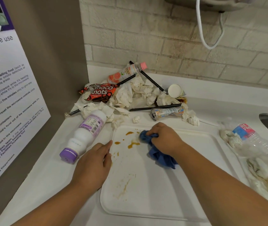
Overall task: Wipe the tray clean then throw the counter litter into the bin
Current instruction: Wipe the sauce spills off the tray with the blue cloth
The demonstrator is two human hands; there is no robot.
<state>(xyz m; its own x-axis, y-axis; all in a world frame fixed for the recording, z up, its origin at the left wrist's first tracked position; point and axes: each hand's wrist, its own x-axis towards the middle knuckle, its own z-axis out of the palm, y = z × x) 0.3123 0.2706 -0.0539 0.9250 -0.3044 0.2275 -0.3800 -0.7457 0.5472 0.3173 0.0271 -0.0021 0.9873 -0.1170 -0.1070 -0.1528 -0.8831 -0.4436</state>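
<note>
White table (45, 185) carries the smooth, orange-stained tray (154, 190). My right grip (162, 137) clenches a bunched blue cloth (159, 156) on it; my left grip (94, 162), released, lies flat on its rim. Crumpled litter (138, 93) heaps behind.

Smooth white plastic tray (187, 176), crumpled blue cloth (160, 154), creased paper tissues (136, 92), rough matt brick wall (170, 46)

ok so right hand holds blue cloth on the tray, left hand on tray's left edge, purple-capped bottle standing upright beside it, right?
No: the head view shows the purple-capped bottle lying on its side. The rest holds: right hand grips the blue cloth on the tray, left hand rests on its left edge.
</note>
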